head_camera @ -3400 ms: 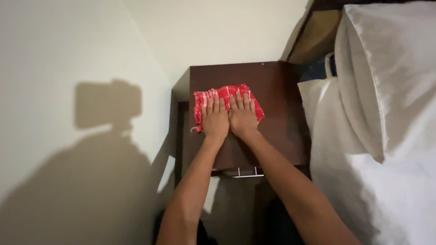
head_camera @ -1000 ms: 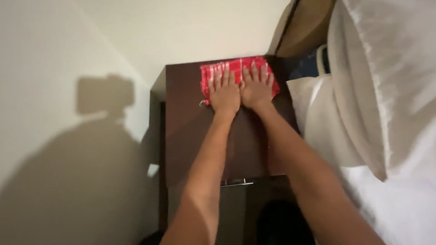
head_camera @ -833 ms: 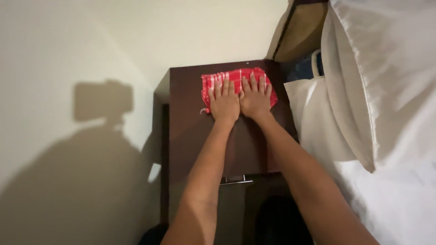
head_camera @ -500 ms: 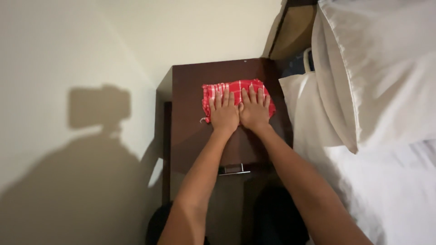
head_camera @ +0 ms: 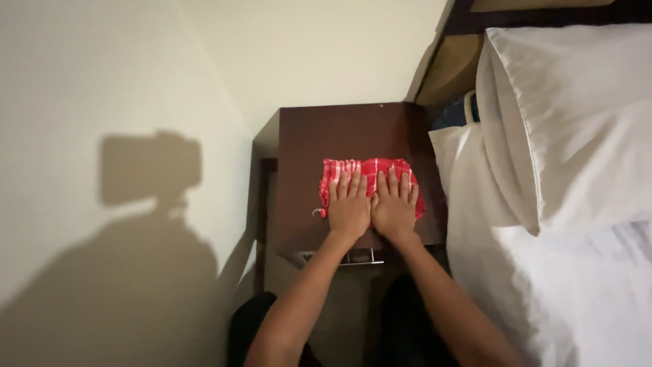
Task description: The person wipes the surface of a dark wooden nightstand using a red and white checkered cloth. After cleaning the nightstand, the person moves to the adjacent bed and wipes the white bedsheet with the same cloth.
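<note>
A red and white checked cloth (head_camera: 367, 167) lies flat on the top of a dark brown nightstand (head_camera: 326, 136). My left hand (head_camera: 349, 207) and my right hand (head_camera: 394, 208) press down on the cloth side by side, palms flat, fingers spread and pointing toward the wall. The thumbs touch each other. The cloth sits near the front right part of the nightstand top. Neither hand grips anything.
A metal drawer handle (head_camera: 343, 257) shows under the nightstand's front edge. A bed with white sheets (head_camera: 543, 285) and a white pillow (head_camera: 570, 122) stands close on the right. A cream wall (head_camera: 102, 136) runs along the left, with my shadow on it.
Both hands have slid the cloth from the back of the nightstand top toward its front edge. The view has shifted a little to the right.
</note>
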